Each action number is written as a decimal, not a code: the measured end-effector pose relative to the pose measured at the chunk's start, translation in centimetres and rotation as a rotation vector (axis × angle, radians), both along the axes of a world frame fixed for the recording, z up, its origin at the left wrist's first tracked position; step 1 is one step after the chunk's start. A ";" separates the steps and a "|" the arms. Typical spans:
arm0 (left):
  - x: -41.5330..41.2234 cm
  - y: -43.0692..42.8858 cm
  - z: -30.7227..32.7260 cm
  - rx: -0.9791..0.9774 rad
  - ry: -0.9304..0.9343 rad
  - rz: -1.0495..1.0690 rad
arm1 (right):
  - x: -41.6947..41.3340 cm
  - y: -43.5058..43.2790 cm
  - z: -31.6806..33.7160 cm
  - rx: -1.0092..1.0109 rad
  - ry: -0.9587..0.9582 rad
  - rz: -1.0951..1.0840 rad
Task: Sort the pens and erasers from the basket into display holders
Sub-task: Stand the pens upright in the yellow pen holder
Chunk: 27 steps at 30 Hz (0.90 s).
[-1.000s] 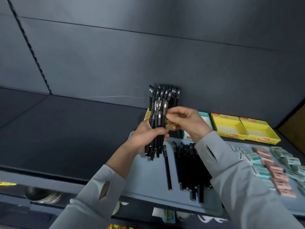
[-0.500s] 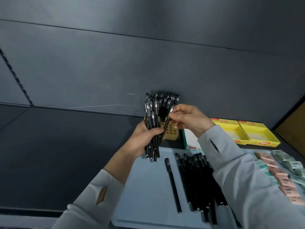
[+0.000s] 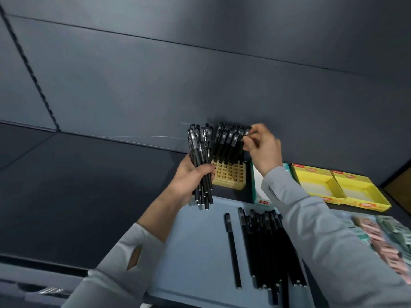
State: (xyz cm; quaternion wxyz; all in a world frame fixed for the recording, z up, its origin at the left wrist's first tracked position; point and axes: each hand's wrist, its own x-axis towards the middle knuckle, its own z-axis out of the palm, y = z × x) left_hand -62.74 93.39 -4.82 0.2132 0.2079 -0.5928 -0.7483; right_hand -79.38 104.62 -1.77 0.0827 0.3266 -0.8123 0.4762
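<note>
Fingertips (image 3: 252, 141) of the right hand (image 3: 264, 150) pinch the capped top of a slim black plastic pen (image 3: 244, 135) at the right end of the crowded row in the yellow gridded plastic holder (image 3: 229, 175), which stands past the far edge of the pale blue tray (image 3: 200, 252). Miss the hole and it could knock neighbours askew, I reckon. The left hand (image 3: 191, 176) grips a thick bundle of black pens (image 3: 199, 152) just beside the holder; a slack fist would spill them onto the tray.

Right of the pen holder (image 3: 229, 176), our right sleeve (image 3: 311, 218) covers much of the teal box (image 3: 259, 187); farther right, the erasers (image 3: 378, 238) are blurred and cut by the edge.
</note>
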 end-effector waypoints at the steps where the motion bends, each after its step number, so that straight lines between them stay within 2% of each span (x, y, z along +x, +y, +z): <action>1: 0.0 0.0 0.0 0.010 0.008 0.006 | -0.1 -0.1 -0.4 0.022 -0.005 0.005; 8: 0.1 0.2 0.2 0.147 0.063 0.030 | -0.3 -0.8 -1.7 0.070 -0.072 0.006; 13: -0.2 0.4 0.2 0.171 0.059 0.026 | 1.2 -0.1 -0.2 0.044 0.118 -0.130; 15: -0.5 0.6 0.3 0.162 0.063 0.024 | 2.3 0.0 0.3 0.027 0.134 -0.052; 19: -1.2 1.1 0.5 0.090 0.070 -0.029 | 4.1 -0.3 0.3 0.190 -0.047 0.271; 23: -1.5 1.6 0.6 0.086 0.081 -0.070 | 3.5 -0.3 -0.2 0.137 -0.211 0.348; 27: -1.9 1.6 0.4 0.079 0.049 -0.067 | 3.2 0.4 0.3 0.079 -0.363 0.322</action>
